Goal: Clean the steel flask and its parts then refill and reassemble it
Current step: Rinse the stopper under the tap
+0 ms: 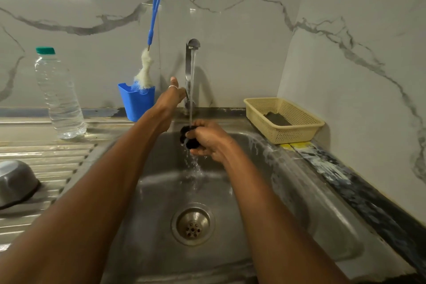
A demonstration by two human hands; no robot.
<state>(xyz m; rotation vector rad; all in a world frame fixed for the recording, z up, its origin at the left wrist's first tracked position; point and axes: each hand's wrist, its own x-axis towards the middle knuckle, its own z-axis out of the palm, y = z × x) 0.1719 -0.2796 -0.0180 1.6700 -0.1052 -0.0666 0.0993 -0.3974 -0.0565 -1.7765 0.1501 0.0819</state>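
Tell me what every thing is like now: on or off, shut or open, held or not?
Steel tap: running.
Small black flask part: under the stream, gripped by right hand.
Left hand: at the tap's lever.
Clear plastic bottle with green cap: capped, upright.
Blue-handled white brush: standing in blue holder.
Steel bowl: upside down.

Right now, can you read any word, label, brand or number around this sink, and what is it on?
No readable text anywhere in this view.
The plastic bottle is clear; no label shows.
The blue holder, basket and tap carry no visible marks.
The black part in the right hand is mostly covered; no print shows.
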